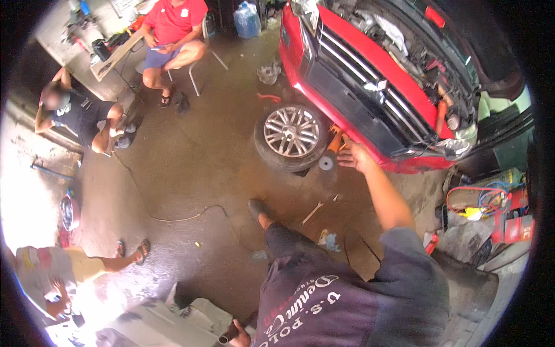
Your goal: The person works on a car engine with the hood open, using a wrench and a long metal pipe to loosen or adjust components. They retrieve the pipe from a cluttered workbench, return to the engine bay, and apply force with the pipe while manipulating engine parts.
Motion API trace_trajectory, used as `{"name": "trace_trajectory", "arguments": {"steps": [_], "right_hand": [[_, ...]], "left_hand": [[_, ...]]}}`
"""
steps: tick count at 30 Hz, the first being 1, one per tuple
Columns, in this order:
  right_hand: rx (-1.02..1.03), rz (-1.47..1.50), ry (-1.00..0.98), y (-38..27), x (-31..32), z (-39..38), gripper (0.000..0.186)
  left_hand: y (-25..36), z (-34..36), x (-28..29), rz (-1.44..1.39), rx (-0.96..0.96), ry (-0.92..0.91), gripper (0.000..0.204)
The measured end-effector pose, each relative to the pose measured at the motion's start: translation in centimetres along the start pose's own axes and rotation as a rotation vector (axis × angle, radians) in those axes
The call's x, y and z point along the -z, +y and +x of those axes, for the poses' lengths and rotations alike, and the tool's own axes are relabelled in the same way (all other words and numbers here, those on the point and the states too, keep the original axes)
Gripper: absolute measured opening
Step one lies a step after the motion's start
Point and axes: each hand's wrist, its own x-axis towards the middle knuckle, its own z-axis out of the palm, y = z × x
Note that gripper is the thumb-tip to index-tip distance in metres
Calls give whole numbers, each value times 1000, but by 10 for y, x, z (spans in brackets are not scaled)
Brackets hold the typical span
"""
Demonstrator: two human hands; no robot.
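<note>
My right hand [354, 156] reaches forward with its fingers spread, nothing visibly held. It is at the lower front bumper of a red car [370, 75], whose hood is raised. Close by its fingertips is an orange jack-like tool [334, 139] with a round grey end piece [326, 163]. A wheel with a silver rim and black tire [291, 132] lies flat just to the left of that. Low in the view, my left hand [240, 335] is closed around what looks like a metal pipe [224, 339]; most of the pipe is hidden.
A wrench [312, 213] and blue scraps [330, 242] lie on the wet floor. A hose [173, 219] runs across it. Two people sit at the far left; another person stands near left. Tools and hoses [480, 199] crowd the right side. A pale covered object [167, 324] is near left.
</note>
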Motion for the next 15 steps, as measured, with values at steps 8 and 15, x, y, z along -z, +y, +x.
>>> {"name": "trace_trajectory", "arguments": {"steps": [8, 15], "right_hand": [[-216, 223, 184, 4, -48, 44, 33], [-203, 13, 279, 1, -52, 38, 31]], "left_hand": [[183, 254, -39, 171, -293, 103, 32], [363, 435, -108, 408, -641, -74, 31]]}}
